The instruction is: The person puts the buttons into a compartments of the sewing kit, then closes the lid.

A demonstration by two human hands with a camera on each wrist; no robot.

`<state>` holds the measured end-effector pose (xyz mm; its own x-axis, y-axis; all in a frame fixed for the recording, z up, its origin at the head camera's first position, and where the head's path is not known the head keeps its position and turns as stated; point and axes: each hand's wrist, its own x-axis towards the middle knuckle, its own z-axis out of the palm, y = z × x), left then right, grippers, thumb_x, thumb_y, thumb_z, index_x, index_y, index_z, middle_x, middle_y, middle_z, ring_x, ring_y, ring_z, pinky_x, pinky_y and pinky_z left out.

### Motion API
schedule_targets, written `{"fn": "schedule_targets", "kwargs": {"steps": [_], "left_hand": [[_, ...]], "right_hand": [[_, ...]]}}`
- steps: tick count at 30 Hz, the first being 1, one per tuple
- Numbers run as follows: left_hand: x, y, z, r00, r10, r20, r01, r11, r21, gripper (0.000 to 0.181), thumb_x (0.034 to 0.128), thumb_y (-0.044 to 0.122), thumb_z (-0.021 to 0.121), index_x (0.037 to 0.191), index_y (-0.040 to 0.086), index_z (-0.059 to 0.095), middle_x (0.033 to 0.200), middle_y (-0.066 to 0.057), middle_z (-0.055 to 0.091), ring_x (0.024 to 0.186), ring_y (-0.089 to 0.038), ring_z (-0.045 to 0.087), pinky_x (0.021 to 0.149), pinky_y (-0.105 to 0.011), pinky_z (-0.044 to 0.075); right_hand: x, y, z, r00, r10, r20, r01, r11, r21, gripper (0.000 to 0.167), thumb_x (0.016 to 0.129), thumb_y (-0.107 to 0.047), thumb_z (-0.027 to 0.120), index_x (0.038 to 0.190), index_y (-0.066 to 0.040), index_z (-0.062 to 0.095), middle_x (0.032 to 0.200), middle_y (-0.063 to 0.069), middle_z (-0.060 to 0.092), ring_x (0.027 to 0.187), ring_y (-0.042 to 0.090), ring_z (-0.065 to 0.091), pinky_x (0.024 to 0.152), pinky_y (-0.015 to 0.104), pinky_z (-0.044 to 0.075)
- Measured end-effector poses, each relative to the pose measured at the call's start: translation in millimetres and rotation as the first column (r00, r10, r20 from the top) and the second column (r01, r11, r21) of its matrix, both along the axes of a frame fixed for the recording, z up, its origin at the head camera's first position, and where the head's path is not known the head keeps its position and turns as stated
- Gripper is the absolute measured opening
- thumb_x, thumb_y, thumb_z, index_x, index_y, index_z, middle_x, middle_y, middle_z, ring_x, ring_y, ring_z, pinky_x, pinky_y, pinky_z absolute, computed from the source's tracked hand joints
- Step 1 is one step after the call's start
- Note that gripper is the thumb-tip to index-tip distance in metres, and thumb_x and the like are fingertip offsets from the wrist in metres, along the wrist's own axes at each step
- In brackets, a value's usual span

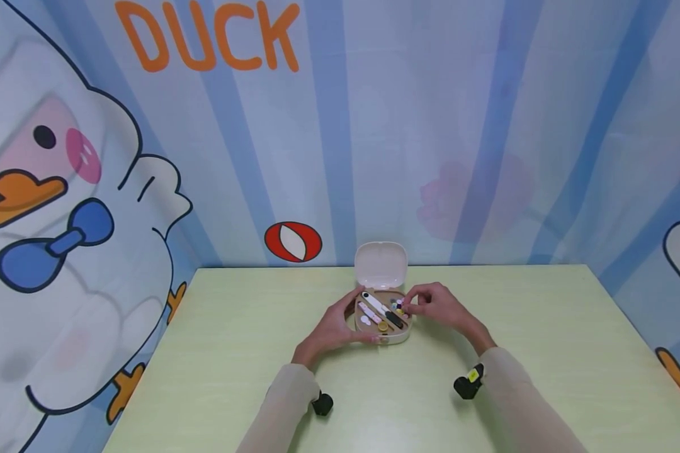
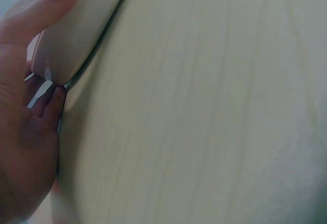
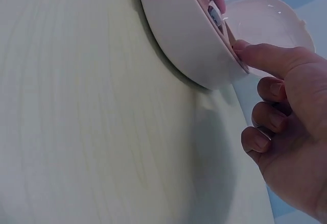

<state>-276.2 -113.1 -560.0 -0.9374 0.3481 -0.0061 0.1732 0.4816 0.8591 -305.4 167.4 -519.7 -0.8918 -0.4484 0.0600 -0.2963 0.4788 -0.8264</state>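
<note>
A small white sewing kit box (image 1: 396,338) stands on the table with its lid (image 1: 381,264) raised at the back. My left hand (image 1: 333,324) grips its left side, thumb along the front wall and fingers round the back corner. Inside lie a white-and-black slim tool (image 1: 381,308), a pink slim piece (image 1: 368,312) and a gold round piece (image 1: 383,326). My right hand (image 1: 437,305) has thumb and forefinger dipped into the right compartment, among small coloured pieces (image 1: 396,304); its other fingers are curled. Whether the fingertips pinch anything is hidden.
The pale wooden table (image 1: 232,352) extends to both sides of the box and in front of it. Close behind the lid hangs a blue striped backdrop (image 1: 374,126) with duck drawings.
</note>
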Motion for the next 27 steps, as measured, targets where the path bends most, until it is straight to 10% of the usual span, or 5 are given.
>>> {"fn": "schedule_targets", "kwargs": {"steps": [27], "left_hand": [[0.5, -0.9, 0.7, 1.000, -0.010, 0.006, 0.010, 1.000, 0.024, 0.111, 0.0740, 0.053, 0.092, 0.164, 0.032, 0.031, 0.166, 0.006, 0.035, 0.150, -0.020, 0.038, 0.121, -0.044, 0.036]], "right_hand": [[-6.1, -2.7, 12.8, 0.976, -0.205, -0.080, 0.202, 0.978, -0.044, 0.034, 0.098, -0.026, 0.075, 0.125, -0.006, 0.068, 0.081, 0.006, 0.055, 0.071, 0.021, 0.049, 0.061, 0.030, 0.040]]}}
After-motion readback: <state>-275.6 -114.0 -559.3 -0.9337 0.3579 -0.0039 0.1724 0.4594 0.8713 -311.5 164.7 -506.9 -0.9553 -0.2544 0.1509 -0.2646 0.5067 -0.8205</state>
